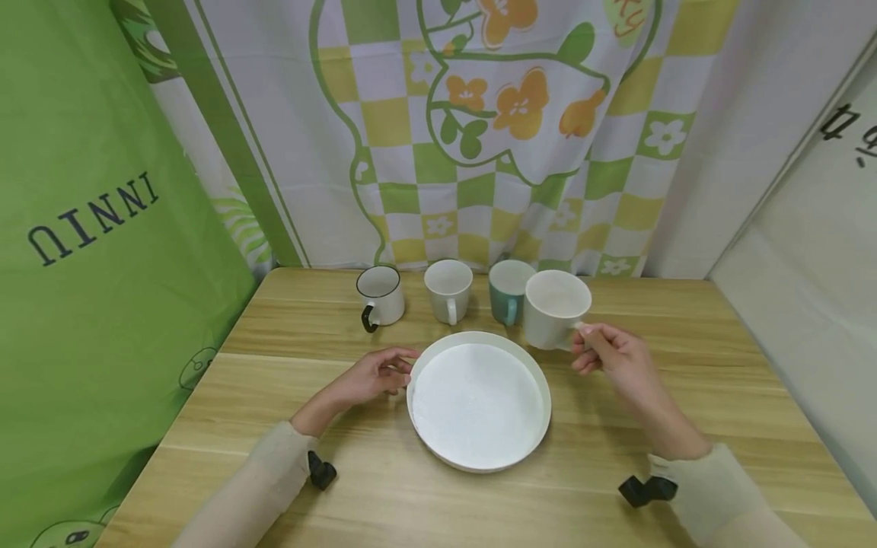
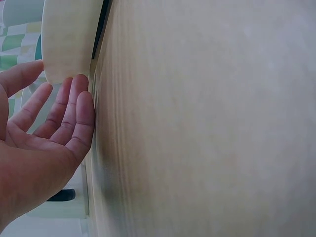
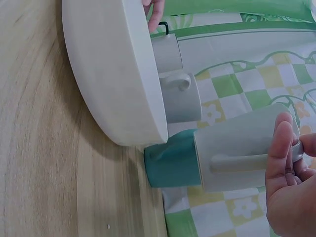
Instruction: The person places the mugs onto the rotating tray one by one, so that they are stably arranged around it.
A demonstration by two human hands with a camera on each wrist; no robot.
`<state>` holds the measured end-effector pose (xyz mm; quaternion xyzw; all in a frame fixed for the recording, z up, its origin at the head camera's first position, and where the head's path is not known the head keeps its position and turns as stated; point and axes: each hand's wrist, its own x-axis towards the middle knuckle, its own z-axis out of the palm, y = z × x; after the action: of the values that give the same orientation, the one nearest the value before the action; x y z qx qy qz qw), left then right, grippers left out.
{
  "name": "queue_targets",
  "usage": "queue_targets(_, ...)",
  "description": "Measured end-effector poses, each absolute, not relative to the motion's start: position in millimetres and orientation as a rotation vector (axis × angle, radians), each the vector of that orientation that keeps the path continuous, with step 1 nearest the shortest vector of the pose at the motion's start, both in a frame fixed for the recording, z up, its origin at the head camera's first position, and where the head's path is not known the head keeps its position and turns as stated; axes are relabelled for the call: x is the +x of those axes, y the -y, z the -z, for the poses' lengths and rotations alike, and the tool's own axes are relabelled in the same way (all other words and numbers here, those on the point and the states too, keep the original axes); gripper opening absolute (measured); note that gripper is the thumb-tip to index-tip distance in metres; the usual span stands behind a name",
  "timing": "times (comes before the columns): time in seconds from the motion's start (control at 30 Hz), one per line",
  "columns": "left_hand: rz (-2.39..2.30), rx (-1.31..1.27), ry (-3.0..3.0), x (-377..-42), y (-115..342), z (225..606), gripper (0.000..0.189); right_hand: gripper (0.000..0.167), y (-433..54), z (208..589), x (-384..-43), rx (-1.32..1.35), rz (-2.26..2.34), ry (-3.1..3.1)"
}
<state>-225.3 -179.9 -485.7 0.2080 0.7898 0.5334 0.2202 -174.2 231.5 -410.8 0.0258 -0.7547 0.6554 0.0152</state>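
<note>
My right hand (image 1: 617, 358) pinches the handle of a white mug (image 1: 556, 308), which is raised off the table just right of a teal mug (image 1: 508, 293). In the right wrist view, the fingers (image 3: 280, 143) close around the upper end of that handle. A round white tray (image 1: 479, 403) with a low rim lies in front of me. My left hand (image 1: 373, 377) touches its left edge, with fingers loosely bent; the left wrist view shows the fingertips (image 2: 80, 81) against the tray's outer wall.
Behind the tray, a white mug with a dark rim and black handle (image 1: 381, 297) and a plain white mug (image 1: 448, 291) stand in a row with the teal one. A patterned curtain (image 1: 479, 190) hangs behind the wooden table (image 1: 685, 327); green cloth (image 1: 103, 304) hangs at left.
</note>
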Motion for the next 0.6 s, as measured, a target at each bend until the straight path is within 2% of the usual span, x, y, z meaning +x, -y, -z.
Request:
queue_targets(0.07, -1.477, 0.574, -2.184, -225.2, 179.8, 485.9, 0.049, 0.031, -230.0, 409.2, -173.3, 0.072, -2.034, 2.363)
queue_targets(0.3, -1.476, 0.575, -2.182, -226.1, 179.8, 487.7, 0.049, 0.046, -223.4, 406.5, -170.5, 0.093, -2.022, 2.387)
queue_targets(0.6, -1.476, 0.569, -2.18, -225.3, 179.2, 486.1, 0.048, 0.038, -214.7, 404.3, -165.3, 0.125, -2.038, 2.382)
